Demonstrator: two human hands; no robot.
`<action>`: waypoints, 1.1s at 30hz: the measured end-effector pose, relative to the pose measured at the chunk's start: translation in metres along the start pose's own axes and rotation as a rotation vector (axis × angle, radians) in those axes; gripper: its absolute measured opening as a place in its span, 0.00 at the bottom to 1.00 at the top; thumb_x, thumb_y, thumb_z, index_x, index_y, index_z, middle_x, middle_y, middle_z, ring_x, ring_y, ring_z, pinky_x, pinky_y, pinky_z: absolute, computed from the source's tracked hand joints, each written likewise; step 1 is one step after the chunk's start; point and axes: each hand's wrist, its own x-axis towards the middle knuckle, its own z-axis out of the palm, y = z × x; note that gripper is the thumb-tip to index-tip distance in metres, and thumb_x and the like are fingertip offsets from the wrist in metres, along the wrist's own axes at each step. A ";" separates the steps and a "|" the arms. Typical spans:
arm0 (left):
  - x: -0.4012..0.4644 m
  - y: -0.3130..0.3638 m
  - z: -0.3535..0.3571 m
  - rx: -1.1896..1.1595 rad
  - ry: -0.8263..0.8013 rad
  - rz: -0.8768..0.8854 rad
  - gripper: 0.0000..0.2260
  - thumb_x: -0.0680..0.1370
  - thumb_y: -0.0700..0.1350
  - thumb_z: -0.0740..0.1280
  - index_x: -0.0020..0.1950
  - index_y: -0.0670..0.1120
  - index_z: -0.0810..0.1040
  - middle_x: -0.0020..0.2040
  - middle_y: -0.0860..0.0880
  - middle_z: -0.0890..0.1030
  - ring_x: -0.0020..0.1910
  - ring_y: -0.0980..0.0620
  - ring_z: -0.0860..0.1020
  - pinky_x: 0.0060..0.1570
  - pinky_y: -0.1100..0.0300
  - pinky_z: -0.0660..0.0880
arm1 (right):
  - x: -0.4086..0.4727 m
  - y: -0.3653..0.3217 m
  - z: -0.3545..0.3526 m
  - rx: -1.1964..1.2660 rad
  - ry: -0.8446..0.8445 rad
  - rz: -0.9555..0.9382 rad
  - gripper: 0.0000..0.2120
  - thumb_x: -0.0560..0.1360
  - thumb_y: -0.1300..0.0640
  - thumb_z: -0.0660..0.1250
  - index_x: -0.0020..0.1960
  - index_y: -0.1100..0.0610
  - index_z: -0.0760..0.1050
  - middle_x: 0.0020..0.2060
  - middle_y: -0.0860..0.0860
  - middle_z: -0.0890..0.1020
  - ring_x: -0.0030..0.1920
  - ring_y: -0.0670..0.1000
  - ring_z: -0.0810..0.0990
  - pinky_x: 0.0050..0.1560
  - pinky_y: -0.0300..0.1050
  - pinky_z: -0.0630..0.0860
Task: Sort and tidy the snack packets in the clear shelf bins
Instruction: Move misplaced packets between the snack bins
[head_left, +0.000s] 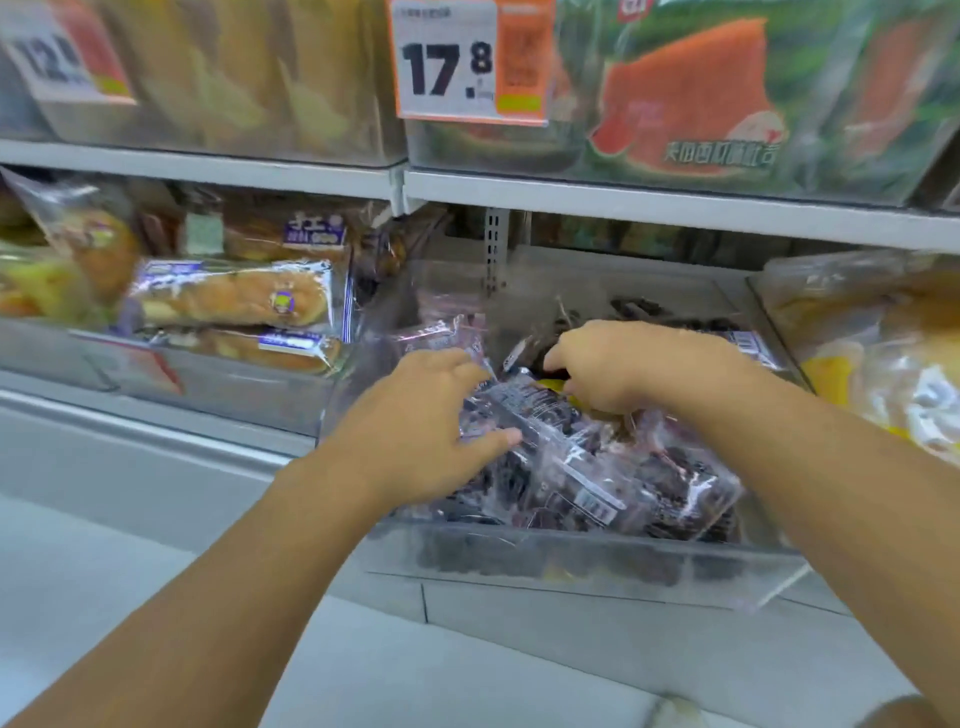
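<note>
Two hands at work: both reach into the clear plastic shelf bin (571, 561) at the centre of the lower shelf, its near wall just beyond the wrists.
Task's thing: the crinkly clear packet of dark purple snacks with a white barcode label (566, 457) lies tilted on top of the heap, near the bin's front; more packets of the same kind sit under and behind it.
Left hand (415, 431): fingers spread fairly wide and only lightly bent; the thumb (498, 441) presses on the packet's near left edge while the other fingers reach over its far left end. It looks like a loose hold rather than a firm grip.
Right hand (618, 364): fingers curled downward at the packet's far end, seemingly pinching film or a yellow item (556, 385) that peeps out beneath; exactly what they hold, I cannot tell.
Doing the step well: I judge the step to be squaring this packet with its neighbours. Support both ends, lift slightly instead of dragging, keep the label up and lay it flat, since the slippery film may slide.
Neighbours: wrapped bread rolls with purple labels (234, 299) fill the bin to the left; yellowish packets (883, 374) the bin to the right.
Above: an orange and white price tag reading 17.8 (470, 62) hangs on the upper shelf.
</note>
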 end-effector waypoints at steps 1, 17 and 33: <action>0.002 0.003 0.002 0.032 -0.017 0.025 0.35 0.76 0.71 0.58 0.76 0.50 0.68 0.76 0.51 0.68 0.76 0.49 0.62 0.72 0.47 0.66 | 0.006 0.002 0.001 -0.032 -0.041 0.028 0.08 0.79 0.58 0.63 0.57 0.55 0.77 0.51 0.54 0.81 0.50 0.58 0.80 0.48 0.56 0.80; 0.003 0.015 -0.007 -0.301 0.126 -0.127 0.49 0.62 0.76 0.66 0.76 0.51 0.62 0.55 0.53 0.79 0.55 0.49 0.78 0.55 0.50 0.76 | -0.068 -0.013 -0.030 0.169 0.602 -0.050 0.11 0.80 0.53 0.65 0.40 0.53 0.69 0.34 0.48 0.75 0.39 0.56 0.75 0.40 0.53 0.73; 0.003 0.084 -0.035 -1.318 0.165 -0.062 0.20 0.68 0.52 0.74 0.57 0.48 0.78 0.47 0.52 0.87 0.45 0.52 0.86 0.35 0.62 0.80 | -0.138 0.019 -0.009 1.625 0.651 0.083 0.09 0.85 0.58 0.57 0.61 0.57 0.74 0.48 0.55 0.86 0.40 0.58 0.87 0.26 0.48 0.81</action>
